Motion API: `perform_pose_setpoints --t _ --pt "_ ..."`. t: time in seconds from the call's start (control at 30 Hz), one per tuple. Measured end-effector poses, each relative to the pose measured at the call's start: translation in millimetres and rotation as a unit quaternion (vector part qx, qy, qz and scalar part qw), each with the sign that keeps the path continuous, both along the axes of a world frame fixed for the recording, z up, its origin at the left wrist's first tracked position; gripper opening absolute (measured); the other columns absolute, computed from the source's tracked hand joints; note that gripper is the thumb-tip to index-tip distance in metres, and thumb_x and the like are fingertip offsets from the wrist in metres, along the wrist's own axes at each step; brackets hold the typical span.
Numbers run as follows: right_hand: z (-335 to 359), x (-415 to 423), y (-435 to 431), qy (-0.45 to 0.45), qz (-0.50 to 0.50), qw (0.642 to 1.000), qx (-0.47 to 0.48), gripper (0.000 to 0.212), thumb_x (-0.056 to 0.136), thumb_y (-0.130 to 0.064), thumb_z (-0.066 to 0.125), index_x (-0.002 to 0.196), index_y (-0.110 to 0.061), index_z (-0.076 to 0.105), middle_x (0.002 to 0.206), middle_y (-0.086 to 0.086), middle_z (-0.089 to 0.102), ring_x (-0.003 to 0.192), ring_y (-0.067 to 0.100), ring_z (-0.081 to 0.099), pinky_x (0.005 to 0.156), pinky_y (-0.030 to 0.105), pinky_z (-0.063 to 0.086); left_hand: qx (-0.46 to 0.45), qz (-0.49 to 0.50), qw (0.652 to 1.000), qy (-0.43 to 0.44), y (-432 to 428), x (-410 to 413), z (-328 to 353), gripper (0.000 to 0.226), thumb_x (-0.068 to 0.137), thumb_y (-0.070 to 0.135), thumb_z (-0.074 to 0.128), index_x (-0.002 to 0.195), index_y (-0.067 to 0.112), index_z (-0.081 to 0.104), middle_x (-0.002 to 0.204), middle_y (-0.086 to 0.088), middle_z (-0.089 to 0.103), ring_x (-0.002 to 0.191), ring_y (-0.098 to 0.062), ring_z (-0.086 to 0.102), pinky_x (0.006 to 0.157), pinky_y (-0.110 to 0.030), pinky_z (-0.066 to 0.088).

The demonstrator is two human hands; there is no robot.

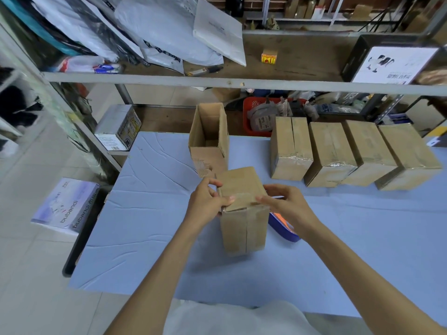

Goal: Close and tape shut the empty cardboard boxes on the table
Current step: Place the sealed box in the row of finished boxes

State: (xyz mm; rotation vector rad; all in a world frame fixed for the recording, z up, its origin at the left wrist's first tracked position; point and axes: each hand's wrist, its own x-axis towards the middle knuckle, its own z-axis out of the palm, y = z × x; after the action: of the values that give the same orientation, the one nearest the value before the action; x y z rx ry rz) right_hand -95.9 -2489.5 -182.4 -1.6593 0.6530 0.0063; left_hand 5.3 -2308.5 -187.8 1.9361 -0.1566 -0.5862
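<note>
both hands clamp one item. left hand [208, 201]: thumb on the top flap, fingers curled round the upper left edge. right hand [283, 204]: thumb on the near end of the flap, fingers curled over the upper right edge. i log both as gripping, neither free.

item held: cardboard box [244, 228], upright, flaps folded down, at the middle of the table [145, 213], between the two hands. no print that i can read on it.

readable writing: "bubendi" or similar, twice, on a pale lilac carton [65, 206] on the floor off the table's left edge. a small yellow box [269, 56] with red marks on the shelf [217, 82] beyond the far edge; its characters are too small to read. a black-sided carton [391, 61] at the shelf's right end bears a white label whose script i cannot make out.

other stock: open box [209, 139], flaps up, just behind the held one toward the far edge. closed boxes [331, 153], four in a row along the far right, glossy tape on their near ends. blue tape dispenser [284, 228], partly hidden, touching or just beside the held box's right side. red basket [249, 117] past the far edge.

room: bare cloth on the left half, along the near edge and on the near right.
</note>
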Motion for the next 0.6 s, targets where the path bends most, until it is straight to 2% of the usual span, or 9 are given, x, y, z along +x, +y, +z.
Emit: perform_pose_setpoints --t 0.07,0.17,0.3,0.37,0.47,0.53,0.6 --pt "0.6 0.3 10.0 0.011 -0.018 0.997 -0.074 0.036 0.072 -0.038 0.081 0.101 -0.022 0.068 0.092 -0.009 0.069 0.081 0.009 0.068 0.073 0.026 0.054 0.004 -0.004 1.000 -0.002 -2.9 -1.5 -0.4 0.040 0.076 0.014 0.081 0.108 0.017 0.058 0.066 0.003 0.048 0.067 -0.011 0.059 0.064 -0.035 0.060" --pt "-1.9 0.5 13.8 -0.002 -0.058 0.992 -0.109 0.033 0.071 -0.040 0.081 0.094 -0.020 0.069 0.088 -0.008 0.069 0.081 0.008 0.065 0.072 0.028 0.053 0.006 -0.005 1.000 -0.012 -3.3 -2.6 -0.2 0.039 0.075 0.015 0.082 0.107 0.017 0.060 0.065 0.003 0.046 0.068 -0.014 0.058 0.067 -0.044 0.061" --pt "-5.6 3.0 8.0 0.011 -0.047 0.994 -0.093 0.018 0.075 -0.028 0.080 0.086 -0.016 0.070 0.085 0.000 0.070 0.081 0.019 0.066 0.073 0.037 0.055 0.026 -0.010 0.999 -0.036 -3.4 -0.2 0.9 0.039 0.074 0.020 0.083 0.105 0.019 0.060 0.073 0.002 0.049 0.072 -0.015 0.057 0.065 -0.039 0.060" --pt "-5.6 4.9 6.2 0.016 -0.052 0.997 -0.057 0.015 0.076 -0.019 0.077 0.086 -0.010 0.070 0.085 0.009 0.069 0.082 0.029 0.067 0.076 0.049 0.057 0.034 -0.007 0.998 -0.045 -4.6 1.3 2.1 0.042 0.072 0.023 0.085 0.106 0.019 0.060 0.076 0.002 0.052 0.078 -0.017 0.060 0.071 -0.043 0.060" --pt "-2.7 6.7 6.0 0.017 -0.062 0.998 -0.015 0.009 0.080 -0.001 0.066 0.088 0.000 0.067 0.085 0.024 0.066 0.076 0.037 0.064 0.075 0.061 0.052 0.035 -0.001 0.998 -0.051 -5.0 3.4 3.8 0.043 0.072 0.024 0.085 0.106 0.019 0.059 0.075 0.001 0.054 0.080 -0.019 0.062 0.075 -0.047 0.059" --pt "0.5 6.9 7.3 0.015 -0.061 0.998 -0.003 0.014 0.084 0.008 0.053 0.091 0.004 0.065 0.085 0.026 0.065 0.077 0.043 0.061 0.078 0.063 0.050 0.033 0.010 0.998 -0.058 -3.7 3.8 4.1 0.042 0.073 0.025 0.084 0.105 0.018 0.058 0.077 0.001 0.056 0.083 -0.021 0.062 0.077 -0.047 0.058" --pt "1.6 7.0 8.4 0.013 -0.045 0.999 -0.014 0.022 0.086 0.005 0.046 0.094 -0.001 0.066 0.089 0.022 0.069 0.087 0.046 0.063 0.079 0.061 0.052 0.035 0.024 0.997 -0.062 -2.1 3.8 2.5 0.041 0.075 0.030 0.081 0.106 0.018 0.058 0.084 0.001 0.059 0.087 -0.019 0.062 0.079 -0.045 0.058"
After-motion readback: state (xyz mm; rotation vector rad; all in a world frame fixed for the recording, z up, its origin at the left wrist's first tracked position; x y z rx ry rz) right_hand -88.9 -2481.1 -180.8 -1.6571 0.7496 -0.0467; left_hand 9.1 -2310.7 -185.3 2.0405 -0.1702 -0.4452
